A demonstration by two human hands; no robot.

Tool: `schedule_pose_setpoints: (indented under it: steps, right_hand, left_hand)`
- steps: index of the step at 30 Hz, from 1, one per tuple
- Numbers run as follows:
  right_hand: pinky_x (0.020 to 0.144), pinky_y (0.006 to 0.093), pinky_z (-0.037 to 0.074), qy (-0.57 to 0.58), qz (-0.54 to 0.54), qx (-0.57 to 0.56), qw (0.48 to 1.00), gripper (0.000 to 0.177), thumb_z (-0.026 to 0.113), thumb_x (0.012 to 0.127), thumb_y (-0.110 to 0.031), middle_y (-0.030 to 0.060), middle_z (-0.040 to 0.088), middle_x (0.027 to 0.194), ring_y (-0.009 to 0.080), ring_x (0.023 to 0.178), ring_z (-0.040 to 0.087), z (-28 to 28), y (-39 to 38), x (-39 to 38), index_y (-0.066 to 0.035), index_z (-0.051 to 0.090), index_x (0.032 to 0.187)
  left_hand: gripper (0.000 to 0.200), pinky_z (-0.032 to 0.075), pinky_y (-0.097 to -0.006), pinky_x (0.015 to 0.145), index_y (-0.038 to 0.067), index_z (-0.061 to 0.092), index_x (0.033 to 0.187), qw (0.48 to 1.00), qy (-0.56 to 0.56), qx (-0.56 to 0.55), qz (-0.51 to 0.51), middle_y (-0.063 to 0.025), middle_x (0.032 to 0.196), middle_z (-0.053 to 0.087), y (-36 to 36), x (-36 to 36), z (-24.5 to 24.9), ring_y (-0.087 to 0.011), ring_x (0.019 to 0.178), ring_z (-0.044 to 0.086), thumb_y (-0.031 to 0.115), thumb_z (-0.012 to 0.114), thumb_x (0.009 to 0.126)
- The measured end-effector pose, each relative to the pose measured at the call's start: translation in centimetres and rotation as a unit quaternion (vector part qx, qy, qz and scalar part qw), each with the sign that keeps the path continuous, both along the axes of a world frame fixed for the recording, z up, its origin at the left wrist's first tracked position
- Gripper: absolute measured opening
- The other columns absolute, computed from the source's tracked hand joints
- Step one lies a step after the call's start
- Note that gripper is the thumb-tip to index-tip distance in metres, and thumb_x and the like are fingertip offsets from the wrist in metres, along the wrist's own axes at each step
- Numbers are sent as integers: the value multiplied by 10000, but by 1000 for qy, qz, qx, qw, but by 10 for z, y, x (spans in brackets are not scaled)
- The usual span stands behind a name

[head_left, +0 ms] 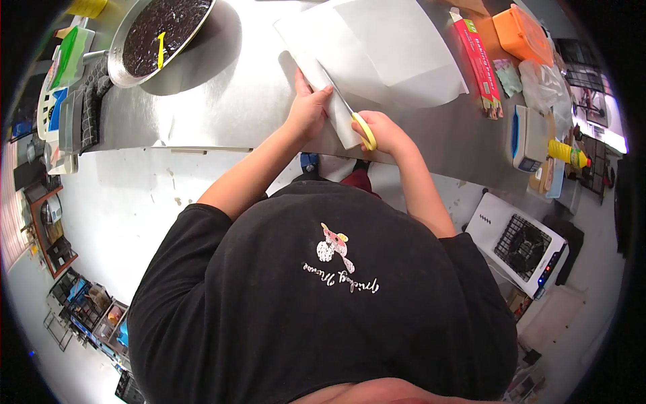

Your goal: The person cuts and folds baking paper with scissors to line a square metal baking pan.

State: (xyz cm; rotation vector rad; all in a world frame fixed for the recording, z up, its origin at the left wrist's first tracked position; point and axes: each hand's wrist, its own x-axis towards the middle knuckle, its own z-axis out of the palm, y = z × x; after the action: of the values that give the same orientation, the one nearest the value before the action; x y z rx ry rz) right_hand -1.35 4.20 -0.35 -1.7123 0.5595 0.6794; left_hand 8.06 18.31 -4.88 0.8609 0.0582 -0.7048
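Note:
A roll of white baking paper (306,62) lies slanted at the steel table's front edge, with a loose sheet (397,50) spread out to its right. My left hand (311,108) grips the roll from the left, thumb on top. In my right hand (382,131) are scissors with yellow handles (364,129). Their blades lie along the right side of the roll, pointing up and left, where roll and sheet meet. Whether the blades are apart is too small to tell.
A large pan of dark mixture (161,34) with a yellow utensil stands at the back left. Plastic containers (70,60) line the left end. On the right are a red baking paper box (476,64), an orange container (522,35) and a yellow bottle (567,153).

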Motion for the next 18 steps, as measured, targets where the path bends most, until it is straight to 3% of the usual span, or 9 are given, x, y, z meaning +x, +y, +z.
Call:
schedule_pose_setpoints:
  steps: [3,7,10,13,18]
  right_hand:
    - [612,327,465,-91,65,-99,989,372,561,859,-335,115,606,726,177,636,563,-7,0,10,33,603,879]
    - [661,337,463,-75,68,-107,989,436,553,843,-384,145,624,769,197,697,576,-15,1,30,41,615,915]
    - [622,319,455,-101,39,-90,990,389,553,827,-357,121,614,720,181,654,568,-32,0,49,22,622,881]
    - [554,304,435,-65,0,5,998,325,531,808,-332,70,576,633,158,569,548,-33,3,73,-21,625,810]
    - [556,315,442,-79,32,-49,995,350,525,813,-347,83,584,634,168,568,553,-31,7,102,-11,617,779]
  left_hand:
    - [813,372,-427,1001,223,-7,1451,999,23,25,1,-133,1416,287,1,-2,6,-267,1255,378,-77,452,850]
    - [822,332,-423,1028,209,-9,1452,999,37,5,-1,-137,1423,275,4,-3,7,-263,1273,352,-75,463,841]
    - [820,342,-417,1025,214,2,1448,1000,27,-5,-8,-130,1402,300,5,-5,1,-261,1256,373,-71,471,839]
    - [799,376,-416,999,214,26,1442,1000,-5,-16,-9,-111,1376,330,6,-4,-3,-250,1232,401,-63,476,843]
    - [763,447,-391,928,225,52,1436,999,34,-17,-11,-87,1354,356,12,-1,-3,-221,1188,443,-48,474,862]
